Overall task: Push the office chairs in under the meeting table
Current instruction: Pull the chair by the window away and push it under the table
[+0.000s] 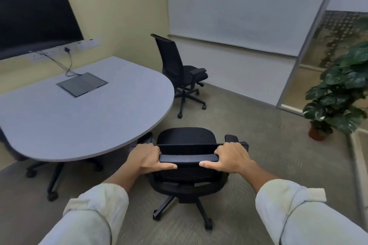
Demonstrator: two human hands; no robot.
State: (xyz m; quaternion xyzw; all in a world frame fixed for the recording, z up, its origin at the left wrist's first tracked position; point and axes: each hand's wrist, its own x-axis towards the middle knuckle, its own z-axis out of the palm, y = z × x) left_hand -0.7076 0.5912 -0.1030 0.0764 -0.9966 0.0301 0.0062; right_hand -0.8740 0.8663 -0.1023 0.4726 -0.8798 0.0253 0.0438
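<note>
Both hands gripped the top rail of the near chair's backrest (188, 158): the left hand (146, 157) at its left end and the right hand (232, 156) at its right end, the fingers (153, 148) of each curled over the far side of the rail and clamped on it, thumbs laid along the near face. The near chair (186, 139) stood on the carpet (249, 125) just off the rounded end of the grey desk (89, 109), its seat facing the desk edge and its left armrest (146, 138) tucked at, perhaps slightly under, the rim (the overlap was hard to judge from above). Its seat sat outside the desk's outline.

A second chair (179, 69) stood at the far right edge of the desk, turned away from it toward the whiteboard wall (239, 16), apart from the desk. Another wheeled chair base (51, 183) showed under the near-left edge of the desk. A flat cable hatch (82, 84) lay in the desk's middle, with cables running to wall sockets below a dark screen (33, 10). A potted plant (342, 93) stood by the right wall.
</note>
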